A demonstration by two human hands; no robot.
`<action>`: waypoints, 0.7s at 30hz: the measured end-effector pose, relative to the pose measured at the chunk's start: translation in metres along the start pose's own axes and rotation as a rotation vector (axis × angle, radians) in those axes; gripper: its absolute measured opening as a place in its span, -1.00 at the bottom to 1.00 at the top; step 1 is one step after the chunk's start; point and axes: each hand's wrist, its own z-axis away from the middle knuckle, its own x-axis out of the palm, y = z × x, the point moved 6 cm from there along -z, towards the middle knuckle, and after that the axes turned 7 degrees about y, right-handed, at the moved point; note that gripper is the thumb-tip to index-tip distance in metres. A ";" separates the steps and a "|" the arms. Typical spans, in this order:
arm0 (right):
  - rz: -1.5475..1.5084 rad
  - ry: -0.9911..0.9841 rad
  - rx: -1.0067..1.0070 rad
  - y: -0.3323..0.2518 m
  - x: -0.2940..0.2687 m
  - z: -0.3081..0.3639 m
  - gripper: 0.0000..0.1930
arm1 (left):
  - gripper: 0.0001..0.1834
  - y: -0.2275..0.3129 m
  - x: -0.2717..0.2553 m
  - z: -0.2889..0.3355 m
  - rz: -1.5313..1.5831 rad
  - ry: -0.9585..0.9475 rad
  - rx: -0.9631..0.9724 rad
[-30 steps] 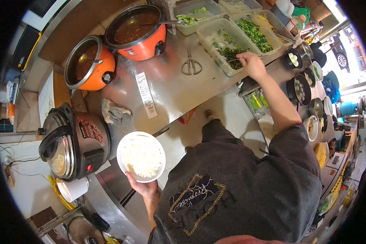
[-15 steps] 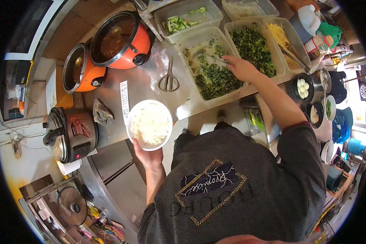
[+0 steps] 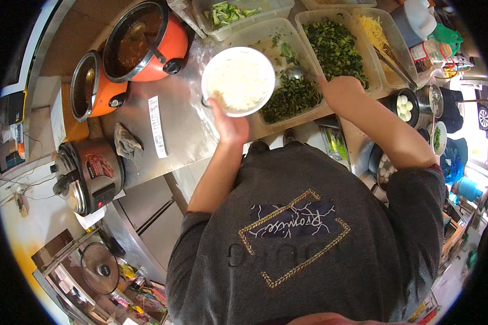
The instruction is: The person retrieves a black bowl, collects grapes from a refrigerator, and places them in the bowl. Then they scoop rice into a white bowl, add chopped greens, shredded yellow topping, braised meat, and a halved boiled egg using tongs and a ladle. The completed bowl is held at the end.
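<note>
A round white bowl of white rice (image 3: 238, 81) rests in my left hand (image 3: 230, 123), the thumb at its near rim and the other fingers hidden underneath. It is held over the steel counter, overlapping the left side of a clear plastic tub (image 3: 249, 39) of chopped dark greens (image 3: 290, 100). My right hand (image 3: 342, 91) is closed on the handle of a metal spoon (image 3: 295, 72), whose bowl lies down at the greens. Scissors on the counter are almost wholly covered by the rice bowl.
Beside that tub stand others with chopped greens (image 3: 336, 51), yellow shreds (image 3: 378, 31) with tongs, and pale green pieces (image 3: 228, 12). Two orange pots (image 3: 171, 40) of brown liquid, a grey rag (image 3: 127, 142) and a pressure cooker (image 3: 95, 173) are at left. Boiled eggs (image 3: 404, 107) sit right.
My left hand has carried the rice bowl right and away from me, up to the tub and over the scissors. My right hand has shifted slightly right with the spoon.
</note>
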 end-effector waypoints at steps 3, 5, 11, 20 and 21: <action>0.022 -0.124 -0.203 -0.010 0.023 -0.011 -0.48 | -0.21 -0.016 0.011 -0.009 -0.006 0.025 -0.043; -0.079 -0.035 -0.314 -0.021 0.037 -0.012 -0.50 | -0.21 -0.019 0.016 -0.011 0.007 0.029 -0.056; -0.837 -0.176 -0.299 -0.015 0.056 -0.031 -0.55 | -0.22 -0.014 0.011 -0.014 0.041 0.013 -0.082; -1.124 -0.215 -0.050 0.034 0.033 -0.013 -0.55 | -0.26 0.038 -0.022 -0.005 -0.101 -0.031 0.069; -1.132 -0.189 -0.076 0.036 0.025 -0.009 -0.55 | -0.27 0.039 -0.025 -0.004 -0.149 -0.003 0.073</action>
